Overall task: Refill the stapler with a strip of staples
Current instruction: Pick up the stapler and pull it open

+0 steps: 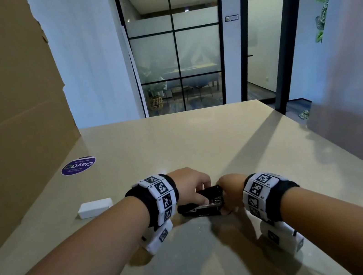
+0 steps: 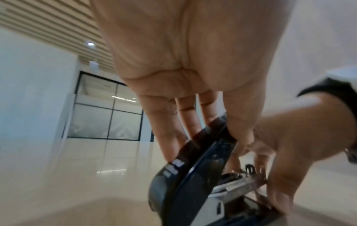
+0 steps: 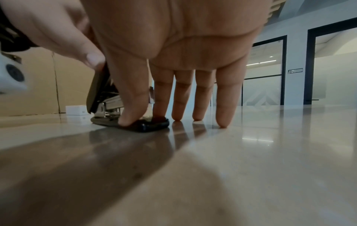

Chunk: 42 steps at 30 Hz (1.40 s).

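A black stapler (image 1: pixel 202 204) lies on the table between my hands. My left hand (image 1: pixel 192 188) grips its top cover (image 2: pixel 173 174) between fingers and thumb, and the cover stands swung up from the metal magazine (image 2: pixel 239 183). My right hand (image 1: pixel 229 190) pinches the front end of the stapler base (image 3: pixel 148 126) between thumb (image 3: pixel 129 110) and index finger; its other fingertips (image 3: pixel 222 120) touch the table. In the right wrist view the raised cover (image 3: pixel 98 90) and the magazine (image 3: pixel 114 100) show at the left. No loose strip of staples shows in any view.
A small white box (image 1: pixel 95 208) lies on the table left of my left wrist, also the white box (image 3: pixel 76 110) behind the stapler. A round purple sticker (image 1: pixel 78 165) lies further back. A tall cardboard sheet (image 1: pixel 4 119) stands along the beige table's (image 1: pixel 201 146) left side.
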Motion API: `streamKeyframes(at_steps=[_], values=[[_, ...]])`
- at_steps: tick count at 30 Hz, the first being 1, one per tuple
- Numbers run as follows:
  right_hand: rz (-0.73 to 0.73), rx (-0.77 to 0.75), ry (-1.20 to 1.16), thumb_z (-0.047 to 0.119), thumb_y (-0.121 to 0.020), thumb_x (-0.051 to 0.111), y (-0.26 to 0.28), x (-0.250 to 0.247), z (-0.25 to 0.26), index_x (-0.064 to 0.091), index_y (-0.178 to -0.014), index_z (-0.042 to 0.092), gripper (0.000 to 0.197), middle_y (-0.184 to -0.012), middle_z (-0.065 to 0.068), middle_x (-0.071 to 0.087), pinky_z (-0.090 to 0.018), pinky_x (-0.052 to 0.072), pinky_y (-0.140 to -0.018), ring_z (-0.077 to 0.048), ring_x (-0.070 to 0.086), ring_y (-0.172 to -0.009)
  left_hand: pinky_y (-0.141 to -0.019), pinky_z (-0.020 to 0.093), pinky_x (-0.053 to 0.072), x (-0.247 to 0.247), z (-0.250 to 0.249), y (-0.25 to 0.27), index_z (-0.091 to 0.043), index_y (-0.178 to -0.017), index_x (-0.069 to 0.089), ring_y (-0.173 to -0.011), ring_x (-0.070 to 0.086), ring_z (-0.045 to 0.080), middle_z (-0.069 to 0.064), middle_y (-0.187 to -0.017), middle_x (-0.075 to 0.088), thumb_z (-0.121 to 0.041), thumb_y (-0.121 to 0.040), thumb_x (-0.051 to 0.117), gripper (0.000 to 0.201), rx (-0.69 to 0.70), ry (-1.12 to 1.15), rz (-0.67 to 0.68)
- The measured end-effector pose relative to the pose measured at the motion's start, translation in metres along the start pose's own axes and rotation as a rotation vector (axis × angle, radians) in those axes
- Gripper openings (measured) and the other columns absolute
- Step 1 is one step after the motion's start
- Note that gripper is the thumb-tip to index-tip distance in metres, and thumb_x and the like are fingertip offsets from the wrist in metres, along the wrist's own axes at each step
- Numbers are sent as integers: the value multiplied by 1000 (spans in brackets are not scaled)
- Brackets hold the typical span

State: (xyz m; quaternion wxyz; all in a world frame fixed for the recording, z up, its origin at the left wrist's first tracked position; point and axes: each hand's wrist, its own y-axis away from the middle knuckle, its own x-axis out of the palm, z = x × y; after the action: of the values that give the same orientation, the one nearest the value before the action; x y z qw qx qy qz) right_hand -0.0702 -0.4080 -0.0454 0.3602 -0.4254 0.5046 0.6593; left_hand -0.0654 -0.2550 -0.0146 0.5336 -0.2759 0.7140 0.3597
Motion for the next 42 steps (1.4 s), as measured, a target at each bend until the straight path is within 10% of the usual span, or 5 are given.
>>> streamKeyframes(at_steps=[9, 19, 25, 42], values=[[-37, -35, 15, 25, -74, 75, -1, 0, -2, 67, -97, 14, 27, -74, 0, 63, -28, 50, -72, -20, 59, -73, -79, 37, 50, -11, 32, 27, -29, -78, 51, -80, 59, 17, -8, -83, 59, -28, -78, 73, 23, -83, 272, -164], [-41, -43, 47, 26, -74, 74, 2, 0, -2, 58, -82, 23, 17, -60, 9, 51, -25, 42, -70, -20, 56, -74, -63, 27, 42, -32, 59, 48, -21, -85, 63, -69, 53, 12, -8, -74, 60, -28, -73, 76, 18, -230, 67, -64], [-28, -23, 17, 25, -76, 73, 7, -1, 0, 66, -100, 15, 27, -82, 0, 62, -27, 46, -71, -21, 61, -77, -57, 21, 38, -13, 79, 59, -19, -92, 68, -67, 51, 8, -10, -75, 58, -31, -73, 78, 24, -318, 6, 26], [-25, -21, 30, 25, -77, 72, 9, -2, 1, 66, -103, 14, 29, -103, -8, 73, -31, 52, -81, -21, 61, -79, -79, 29, 48, 16, 86, 57, -17, -106, 65, -85, 56, 14, -6, -93, 60, -33, -77, 75, 35, -353, -10, 106]])
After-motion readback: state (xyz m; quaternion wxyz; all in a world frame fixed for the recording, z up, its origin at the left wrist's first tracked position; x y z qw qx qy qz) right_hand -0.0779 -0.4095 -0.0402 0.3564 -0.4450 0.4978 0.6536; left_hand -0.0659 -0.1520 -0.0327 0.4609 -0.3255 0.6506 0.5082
